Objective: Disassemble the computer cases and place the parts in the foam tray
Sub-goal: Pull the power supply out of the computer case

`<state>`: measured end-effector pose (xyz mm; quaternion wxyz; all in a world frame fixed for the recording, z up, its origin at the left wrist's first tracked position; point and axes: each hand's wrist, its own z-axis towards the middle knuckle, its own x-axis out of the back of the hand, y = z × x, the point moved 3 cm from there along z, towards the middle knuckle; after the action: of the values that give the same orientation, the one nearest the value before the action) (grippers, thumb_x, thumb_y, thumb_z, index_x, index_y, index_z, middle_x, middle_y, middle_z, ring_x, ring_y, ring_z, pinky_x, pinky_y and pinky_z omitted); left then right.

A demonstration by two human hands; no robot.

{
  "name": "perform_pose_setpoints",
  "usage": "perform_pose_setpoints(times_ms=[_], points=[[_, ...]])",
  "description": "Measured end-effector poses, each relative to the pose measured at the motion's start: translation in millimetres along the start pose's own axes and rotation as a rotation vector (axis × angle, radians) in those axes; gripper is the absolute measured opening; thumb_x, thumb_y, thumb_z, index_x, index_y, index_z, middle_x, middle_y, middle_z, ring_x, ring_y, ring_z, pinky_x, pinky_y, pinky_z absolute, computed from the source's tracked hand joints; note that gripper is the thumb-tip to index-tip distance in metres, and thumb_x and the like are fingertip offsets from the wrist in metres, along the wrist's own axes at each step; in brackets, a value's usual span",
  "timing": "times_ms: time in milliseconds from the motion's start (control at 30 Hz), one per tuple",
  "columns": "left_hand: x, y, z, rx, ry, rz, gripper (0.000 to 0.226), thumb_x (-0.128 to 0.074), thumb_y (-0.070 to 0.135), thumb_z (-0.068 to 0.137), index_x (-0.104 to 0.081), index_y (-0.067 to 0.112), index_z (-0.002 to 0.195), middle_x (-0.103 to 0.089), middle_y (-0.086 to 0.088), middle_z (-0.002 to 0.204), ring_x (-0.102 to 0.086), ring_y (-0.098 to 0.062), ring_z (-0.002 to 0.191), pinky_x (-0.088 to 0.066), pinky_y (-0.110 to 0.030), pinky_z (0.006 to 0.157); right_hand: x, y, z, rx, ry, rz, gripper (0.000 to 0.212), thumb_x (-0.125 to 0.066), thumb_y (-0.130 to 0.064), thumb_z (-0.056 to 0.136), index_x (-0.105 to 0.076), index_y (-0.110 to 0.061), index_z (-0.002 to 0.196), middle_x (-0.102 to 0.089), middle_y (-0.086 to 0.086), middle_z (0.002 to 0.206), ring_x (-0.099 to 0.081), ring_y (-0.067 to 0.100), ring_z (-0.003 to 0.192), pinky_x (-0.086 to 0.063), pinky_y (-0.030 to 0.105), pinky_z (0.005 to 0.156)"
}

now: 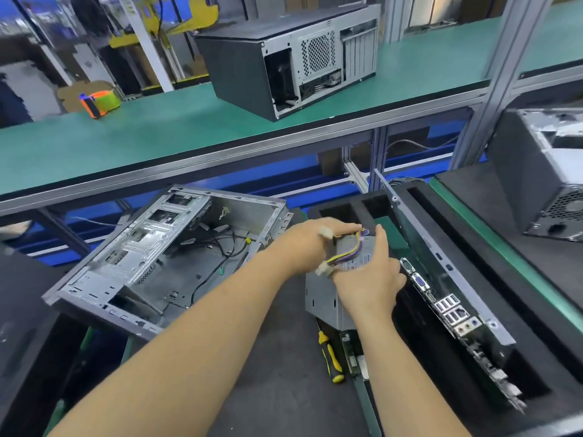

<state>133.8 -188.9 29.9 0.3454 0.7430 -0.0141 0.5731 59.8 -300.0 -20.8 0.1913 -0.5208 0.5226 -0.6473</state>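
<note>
Both hands (340, 257) gripping power supply (325, 305) over foam tray (441, 197).

Open case (176, 253) left; foam tray (410, 197) right, motherboard (448, 310) in slot; screwdriver (331, 357) between, near front.

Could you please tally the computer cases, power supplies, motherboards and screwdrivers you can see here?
Cases: 3
Power supply: 1
Motherboard: 1
Screwdriver: 1
Total: 6

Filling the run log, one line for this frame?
hands: both on power supply cables | foam tray: motherboard slotted | case: open
</note>
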Motion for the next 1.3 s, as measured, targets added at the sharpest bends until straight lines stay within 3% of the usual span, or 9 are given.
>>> perform_pose_setpoints(times_ms=[100,200,333,400,600,733,867,1067,1300], points=[[3.1,-0.7,-1.1,0.124,0.282,-0.411,0.049,-0.045,-0.01,0.095,-0.071,0.014,0.129,-0.075,-0.009,0.109,-0.069,-0.021,0.103,-0.056,-0.032,0.092,-3.4,0.8,-0.7,0.04,0.038,-0.017,0.111,-0.083,-0.04,0.067,-0.011,-0.048,0.152,-0.042,0.007,0.127,-0.033,0.031,0.119,-0.047,0.057,0.09],[7.2,-24.7,-1.3,0.455,0.519,-0.923,0.026,-0.056,0.015,0.104,-0.063,0.01,0.129,-0.072,-0.01,0.077,-0.07,-0.018,0.07,-0.056,-0.025,0.058,-6.0,0.5,-2.0,0.096,0.06,-0.068,0.117,-0.085,-0.042,0.066,-0.004,-0.051,0.151,-0.042,0.004,0.128,-0.034,0.03,0.116,-0.044,0.055,0.092],[-1.2,-37.6,-7.9,0.879,0.209,-0.888,0.076,-0.071,0.065,0.084,-0.058,0.006,0.13,-0.067,-0.009,0.112,-0.068,-0.03,0.11,-0.057,-0.033,0.079,-13.4,-6.0,-15.0,0.325,0.161,-0.174,0.117,-0.084,-0.036,0.064,-0.007,-0.047,0.151,-0.044,0.004,0.131,-0.038,0.03,0.109,-0.041,0.051,0.089],[-3.1,-36.0,-8.2,0.962,0.02,-0.947,0.084,-0.074,0.08,0.069,-0.065,0.012,0.118,-0.071,-0.009,0.113,-0.071,-0.031,0.105,-0.057,-0.044,0.093,-17.2,-7.9,-22.7,0.525,0.225,-0.207,0.11,-0.082,-0.026,0.064,-0.018,-0.04,0.152,-0.046,0.008,0.132,-0.041,0.032,0.109,-0.041,0.052,0.087],[13.2,-30.7,10.9,0.946,-0.084,-0.819,0.052,-0.076,0.063,0.073,-0.07,0.017,0.098,-0.079,-0.009,0.09,-0.076,-0.027,0.079,-0.057,-0.04,0.086,-27.4,-2.4,-25.5,0.816,0.234,-0.256,0.098,-0.077,-0.016,0.065,-0.032,-0.035,0.15,-0.047,0.014,0.138,-0.044,0.038,0.12,-0.035,0.058,0.1],[12.5,-33.4,19.0,0.9,0.313,-0.868,0.061,-0.079,0.04,0.071,-0.053,0.015,0.121,-0.071,-0.012,0.108,-0.069,-0.027,0.083,-0.055,-0.035,0.07,-33.4,4.8,-12.6,0.809,0.178,-0.233,0.107,-0.088,-0.036,0.066,-0.027,-0.031,0.153,-0.04,0.011,0.142,-0.04,0.035,0.126,-0.038,0.056,0.103],[18.3,-26.7,23.2,0.717,0.673,-0.76,0.07,-0.079,0.047,0.066,-0.042,0.032,0.122,-0.06,0.009,0.099,-0.061,-0.013,0.084,-0.048,-0.03,0.066,-42.5,32.3,6.4,0.498,0.049,0.025,0.091,-0.07,-0.041,0.088,-0.014,-0.028,0.158,-0.034,0.007,0.147,-0.033,0.028,0.132,-0.033,0.04,0.107],[27.5,-21.0,39.6,0.627,0.704,-0.576,0.099,-0.075,0.055,0.065,-0.028,0.04,0.15,-0.054,0.003,0.127,-0.059,-0.017,0.092,-0.042,-0.029,0.067,-57.8,106.4,54.9,-0.017,-0.032,-0.213,0.036,-0.05,-0.012,0.097,-0.06,-0.01,0.131,-0.055,0.013,0.132,-0.041,0.03,0.123,-0.043,0.041,0.085],[20.8,-25.7,60.0,0.633,0.691,-0.421,0.093,-0.081,0.048,0.073,-0.032,0.036,0.151,-0.057,0.001,0.132,-0.058,-0.022,0.111,-0.05,-0.036,0.091,-96.3,104.1,97.0,0.0,-0.195,-0.577,0.066,-0.065,-0.028,0.09,-0.034,-0.024,0.148,-0.025,0.02,0.152,-0.029,0.039,0.135,-0.033,0.051,0.111]])
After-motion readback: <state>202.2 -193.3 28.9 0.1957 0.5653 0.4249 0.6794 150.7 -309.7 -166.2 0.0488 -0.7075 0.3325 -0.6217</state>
